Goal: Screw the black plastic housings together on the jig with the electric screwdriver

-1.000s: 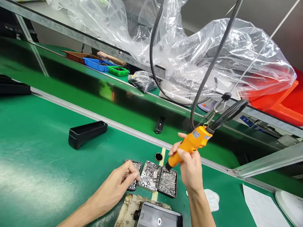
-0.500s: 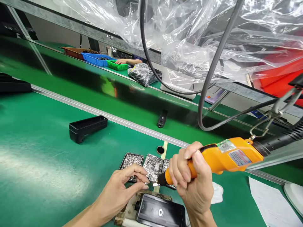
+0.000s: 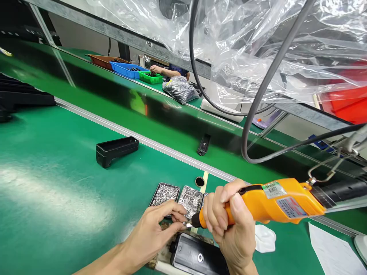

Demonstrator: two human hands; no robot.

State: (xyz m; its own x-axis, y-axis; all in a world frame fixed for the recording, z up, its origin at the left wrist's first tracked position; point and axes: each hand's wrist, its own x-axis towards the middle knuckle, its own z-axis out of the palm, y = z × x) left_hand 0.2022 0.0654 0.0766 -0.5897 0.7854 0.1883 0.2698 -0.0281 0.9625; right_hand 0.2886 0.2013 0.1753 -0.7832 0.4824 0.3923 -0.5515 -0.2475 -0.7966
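Observation:
My right hand is wrapped round an orange electric screwdriver, held nearly level with its tip pointing left. My left hand pinches something tiny and metallic at that tip, too small to name. Below both hands lies a black plastic housing on a worn camouflage-patterned pad. Just beyond my fingers sit small black trays of screws and washers.
A black plastic case lies on the green bench at left, more black parts at far left. A small black part rides the conveyor belt. White cloth and paper at right. Another person's hand works by coloured bins.
The screwdriver swung from tip-down over the screw trays to nearly level above the black housing. My left hand left the tray and brought its pinched fingers to the tip.

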